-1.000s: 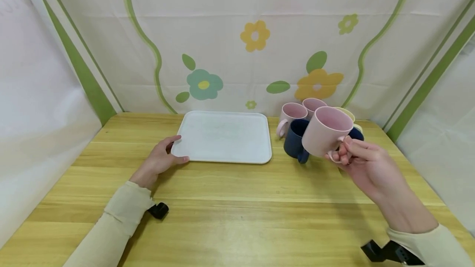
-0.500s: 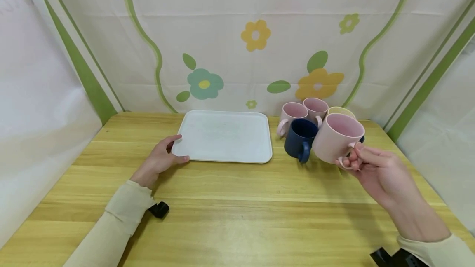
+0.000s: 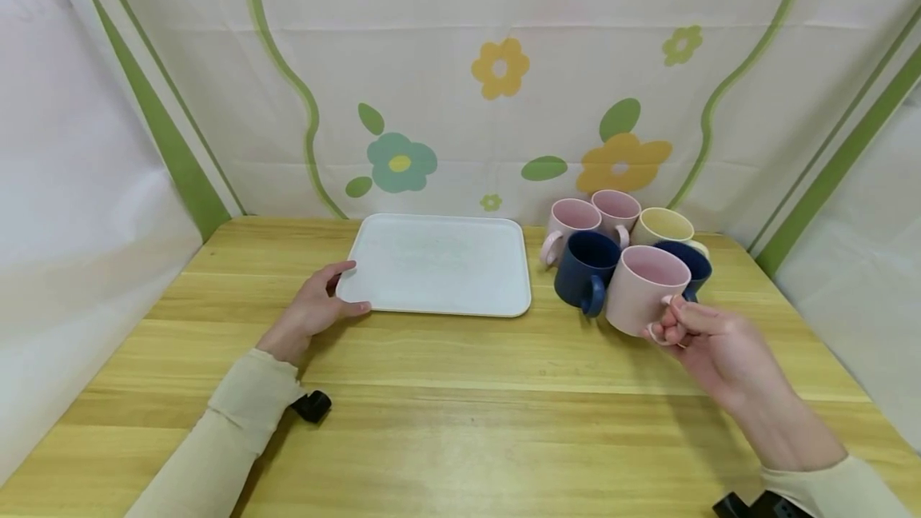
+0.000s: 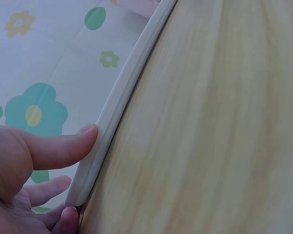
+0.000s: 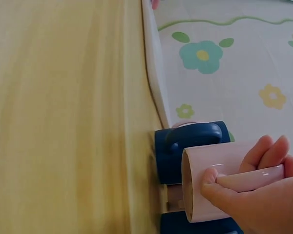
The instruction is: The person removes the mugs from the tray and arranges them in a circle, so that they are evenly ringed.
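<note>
My right hand (image 3: 719,350) grips the handle of a pink mug (image 3: 640,294), fingers curled through it. The mug is upright, low over the table between a navy mug (image 3: 584,270) on its left and another navy mug (image 3: 691,262) behind its right side. In the right wrist view, its base (image 5: 187,187) sits farther from the tabletop than the navy mugs' bases. My left hand (image 3: 312,310) holds the near left corner of a white rectangular tray (image 3: 435,266), thumb (image 4: 71,148) against the front edge and fingers around the left side. Nothing stands on the tray.
Two more pink mugs (image 3: 572,218) and a yellow mug (image 3: 665,224) stand behind the navy ones, close together. A white cloth (image 3: 432,38) with flower prints hangs behind the wooden table (image 3: 446,422), with further cloth at both sides.
My right hand has lowered the pink mug toward the table, shifting right and then back left. The yellow mug and rear navy mug show more now. My left hand stays at the tray.
</note>
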The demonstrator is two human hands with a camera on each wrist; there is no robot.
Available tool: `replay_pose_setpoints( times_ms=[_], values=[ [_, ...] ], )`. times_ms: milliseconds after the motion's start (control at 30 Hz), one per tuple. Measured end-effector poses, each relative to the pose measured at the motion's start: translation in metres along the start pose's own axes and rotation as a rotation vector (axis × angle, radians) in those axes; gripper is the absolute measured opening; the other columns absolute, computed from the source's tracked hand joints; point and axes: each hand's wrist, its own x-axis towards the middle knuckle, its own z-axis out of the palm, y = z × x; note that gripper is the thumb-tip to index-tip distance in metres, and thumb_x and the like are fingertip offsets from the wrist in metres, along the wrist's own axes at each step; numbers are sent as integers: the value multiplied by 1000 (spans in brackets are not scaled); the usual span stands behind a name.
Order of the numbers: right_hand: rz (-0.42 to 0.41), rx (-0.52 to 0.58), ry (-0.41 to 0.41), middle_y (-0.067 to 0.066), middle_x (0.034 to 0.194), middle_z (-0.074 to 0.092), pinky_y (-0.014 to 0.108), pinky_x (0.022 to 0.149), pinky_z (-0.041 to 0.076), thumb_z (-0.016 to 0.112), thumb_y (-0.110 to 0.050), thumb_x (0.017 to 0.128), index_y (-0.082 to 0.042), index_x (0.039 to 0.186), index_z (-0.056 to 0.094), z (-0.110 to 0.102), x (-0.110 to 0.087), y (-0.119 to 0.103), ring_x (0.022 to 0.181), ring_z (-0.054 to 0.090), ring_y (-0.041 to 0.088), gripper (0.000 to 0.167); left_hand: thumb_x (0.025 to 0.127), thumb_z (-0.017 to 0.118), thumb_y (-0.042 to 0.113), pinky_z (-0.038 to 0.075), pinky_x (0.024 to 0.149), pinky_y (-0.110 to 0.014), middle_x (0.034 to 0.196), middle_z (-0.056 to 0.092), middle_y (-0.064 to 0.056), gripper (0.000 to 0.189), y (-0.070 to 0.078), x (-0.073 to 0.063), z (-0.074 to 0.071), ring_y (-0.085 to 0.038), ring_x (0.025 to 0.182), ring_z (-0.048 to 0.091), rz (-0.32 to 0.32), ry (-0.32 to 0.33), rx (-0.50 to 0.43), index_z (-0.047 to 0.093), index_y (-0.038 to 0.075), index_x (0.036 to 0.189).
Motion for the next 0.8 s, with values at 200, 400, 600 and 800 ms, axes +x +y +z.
replay_pose_setpoints(
  times_ms=[200, 400, 600, 800],
  values=[
    [53, 28, -14, 6, 83, 70, 31, 94, 60, 35, -7, 116, -1, 97, 71, -2, -1, 9, 88, 71, 21, 41, 95, 81, 17, 26, 129, -58, 173, 24, -25, 94, -1, 0, -1, -43, 156, 27, 2, 3, 3, 25, 10, 170],
    [80, -20, -32, 6, 96, 75, 29, 96, 60, 36, -8, 116, -2, 107, 74, -4, -2, 14, 87, 72, 16, 39, 94, 81, 16, 24, 130, -59, 174, 22, -26, 95, -1, -2, -2, -44, 158, 25, 2, 7, 6, 25, 10, 169],
    [128, -96, 8, 2, 104, 77, 26, 95, 60, 39, -7, 115, -8, 111, 75, -8, -2, 17, 95, 74, 13, 36, 94, 81, 17, 25, 130, -58, 173, 24, -25, 94, 1, -3, -2, -43, 157, 27, -2, 7, 8, 25, 10, 170],
    [179, -142, 20, 0, 107, 77, 25, 95, 60, 39, -6, 114, -11, 110, 76, -12, -1, 17, 101, 75, 11, 37, 94, 81, 17, 25, 130, -58, 173, 25, -24, 93, -1, 0, 0, -42, 156, 29, 5, 7, 9, 26, 10, 169]
  ],
)
